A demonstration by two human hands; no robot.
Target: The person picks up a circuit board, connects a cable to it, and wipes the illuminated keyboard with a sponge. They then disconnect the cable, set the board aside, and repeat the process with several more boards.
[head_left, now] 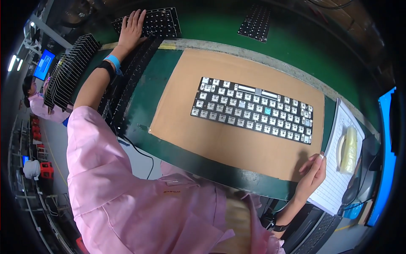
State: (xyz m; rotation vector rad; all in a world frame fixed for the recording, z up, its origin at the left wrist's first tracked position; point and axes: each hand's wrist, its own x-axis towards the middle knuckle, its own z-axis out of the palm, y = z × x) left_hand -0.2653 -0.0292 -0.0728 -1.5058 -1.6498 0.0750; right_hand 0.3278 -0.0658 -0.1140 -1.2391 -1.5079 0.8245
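Note:
A black keyboard circuit board [247, 108] lies on a brown cardboard sheet [198, 146], filled with rows of whitish key switches. One switch near its middle is turquoise [267, 111]. At the far left, my left hand [133, 28] rests with stretched fingers on a stack of black perforated boards [163, 23]; part of the thumb side is hidden. My right hand [312, 175] hovers by the cardboard's near right corner, its thumb and forefinger pinched on a small white piece [322, 155] too small to name.
Upright black boards fill a rack [69, 70] at the left. Another perforated board [255, 23] lies on the green surface beyond. On the right are lined papers [332, 186] with a yellowish wrapped roll [349, 150], and a dark mouse [350, 194]. A co-worker [38, 99] is at the far left.

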